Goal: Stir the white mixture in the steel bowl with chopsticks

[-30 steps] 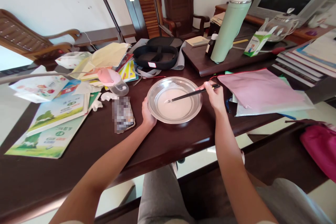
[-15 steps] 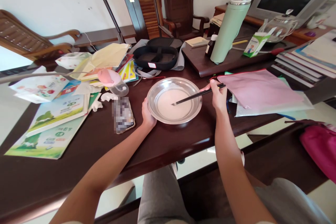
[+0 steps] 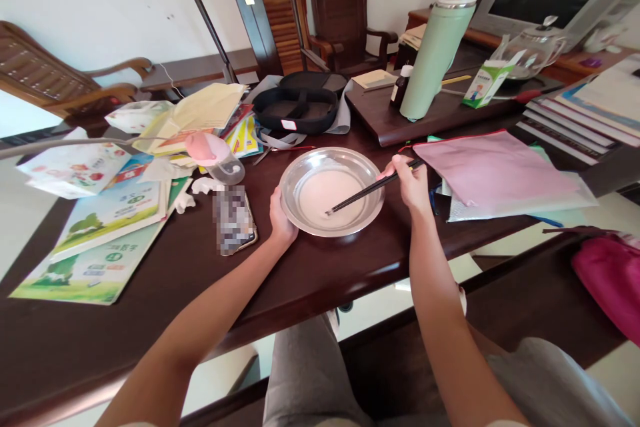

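A shiny metal bowl stands near the front edge of the dark table. Pale, milky liquid covers its bottom. My left hand grips the bowl's left rim, with the fingers partly hidden beneath it. Black chopsticks are held in my right hand, over the bowl's right side. They slant down to the left, and their tips meet the liquid near the front of the bowl.
Left of the bowl lie a phone, crumpled tissue, a pink-and-clear cup-shaped thing and booklets. Behind is an open black case. A pink zip pouch and a green thermos are on the right.
The chopstick tips have moved slightly toward me and left through the liquid. My right hand has shifted a little left and down. The left hand keeps its hold on the bowl.
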Tool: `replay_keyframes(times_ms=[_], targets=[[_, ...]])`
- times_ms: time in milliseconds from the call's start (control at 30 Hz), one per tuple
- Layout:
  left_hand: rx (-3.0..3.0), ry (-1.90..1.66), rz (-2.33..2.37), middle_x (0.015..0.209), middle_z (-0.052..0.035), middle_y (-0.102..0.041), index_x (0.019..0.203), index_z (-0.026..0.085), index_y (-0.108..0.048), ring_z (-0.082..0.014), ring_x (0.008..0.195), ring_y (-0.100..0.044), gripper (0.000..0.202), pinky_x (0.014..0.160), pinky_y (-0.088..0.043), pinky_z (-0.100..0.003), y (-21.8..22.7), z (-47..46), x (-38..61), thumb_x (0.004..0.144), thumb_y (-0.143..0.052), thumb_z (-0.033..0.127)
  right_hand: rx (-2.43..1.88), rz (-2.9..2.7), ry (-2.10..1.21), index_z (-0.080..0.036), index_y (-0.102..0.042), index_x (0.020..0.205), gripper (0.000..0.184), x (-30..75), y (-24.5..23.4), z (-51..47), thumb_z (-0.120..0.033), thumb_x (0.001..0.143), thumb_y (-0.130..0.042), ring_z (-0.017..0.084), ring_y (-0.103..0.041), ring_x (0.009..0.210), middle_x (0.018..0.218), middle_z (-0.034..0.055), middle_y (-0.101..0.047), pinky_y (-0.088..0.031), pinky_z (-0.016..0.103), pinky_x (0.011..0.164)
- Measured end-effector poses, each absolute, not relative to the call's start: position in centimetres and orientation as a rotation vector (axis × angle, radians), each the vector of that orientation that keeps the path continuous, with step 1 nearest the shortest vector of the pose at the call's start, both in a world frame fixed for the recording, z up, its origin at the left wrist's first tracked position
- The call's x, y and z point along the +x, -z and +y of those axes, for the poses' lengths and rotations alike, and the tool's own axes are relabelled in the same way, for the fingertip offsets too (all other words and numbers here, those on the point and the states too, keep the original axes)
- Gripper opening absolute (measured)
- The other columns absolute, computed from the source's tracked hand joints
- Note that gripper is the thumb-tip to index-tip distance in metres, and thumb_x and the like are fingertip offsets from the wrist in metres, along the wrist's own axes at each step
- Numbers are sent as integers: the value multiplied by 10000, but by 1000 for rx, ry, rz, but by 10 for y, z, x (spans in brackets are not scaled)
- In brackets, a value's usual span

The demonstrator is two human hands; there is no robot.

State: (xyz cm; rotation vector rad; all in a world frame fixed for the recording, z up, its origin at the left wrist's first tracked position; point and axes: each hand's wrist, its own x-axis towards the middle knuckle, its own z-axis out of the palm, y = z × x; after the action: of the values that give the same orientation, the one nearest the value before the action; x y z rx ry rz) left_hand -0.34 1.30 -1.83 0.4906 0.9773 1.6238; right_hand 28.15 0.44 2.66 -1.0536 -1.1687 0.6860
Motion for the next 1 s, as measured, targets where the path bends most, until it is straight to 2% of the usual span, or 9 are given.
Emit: replay_keyframes(times_ms=[100, 200, 333, 533, 733, 900, 1000], targets=[[507, -1616, 980, 956, -24, -882, 897, 262, -802, -298, 1081, -838, 368, 1019, -647, -389, 18, 13, -3, 894, -872, 623, -1043, -1267, -757, -306, -724, 701, 689, 278, -27, 4, -973, 844, -812, 287, -829, 713, 626, 4, -760, -715, 460, 818], [525, -1608, 983, 979, -30, -884, 916, 261, -802, -309, 1130, -837, 388, 1052, -642, -402, 18, 13, -4, 888, -871, 642, -1033, -1232, -720, -304, -714, 701, 688, 279, -27, 7, -971, 832, -823, 285, -836, 722, 648, -1, -771, -724, 475, 858], [514, -1610, 993, 956, -20, -878, 916, 260, -809, -293, 1079, -838, 363, 1015, -641, -382, 19, 13, -6, 899, -867, 617, -1049, -1141, -659, -303, -620, 626, 735, 284, -25, 8, -979, 867, -777, 281, -827, 687, 582, -5, -719, -726, 476, 869], [494, -1604, 971, 936, -16, -878, 893, 254, -815, -270, 1020, -835, 330, 989, -641, -365, 19, 13, -6, 921, -866, 579, -1036, -1259, -739, -299, -728, 703, 690, 278, -26, 5, -967, 842, -825, 289, -845, 740, 648, 4, -775, -721, 470, 856], [519, -1615, 973, 920, -8, -870, 902, 260, -813, -260, 989, -833, 344, 979, -637, -356, 17, 13, -5, 937, -860, 599, -1045, -1094, -619, -308, -597, 624, 726, 284, -25, 7, -957, 907, -759, 294, -853, 748, 574, -2, -703, -730, 475, 874], [504, -1626, 953, 919, -11, -880, 875, 259, -805, -261, 976, -833, 348, 946, -646, -349, 15, 12, -2, 908, -891, 595, -1039, -1269, -749, -294, -729, 714, 685, 279, -25, 4, -957, 863, -817, 285, -846, 735, 641, 6, -771, -719, 456, 833], [499, -1629, 950, 919, -12, -880, 874, 250, -803, -257, 976, -832, 351, 956, -644, -345, 14, 12, -2, 905, -885, 590, -1038, -1206, -667, -292, -703, 700, 705, 280, -26, 7, -972, 851, -813, 288, -858, 751, 639, 0, -765, -722, 457, 851]])
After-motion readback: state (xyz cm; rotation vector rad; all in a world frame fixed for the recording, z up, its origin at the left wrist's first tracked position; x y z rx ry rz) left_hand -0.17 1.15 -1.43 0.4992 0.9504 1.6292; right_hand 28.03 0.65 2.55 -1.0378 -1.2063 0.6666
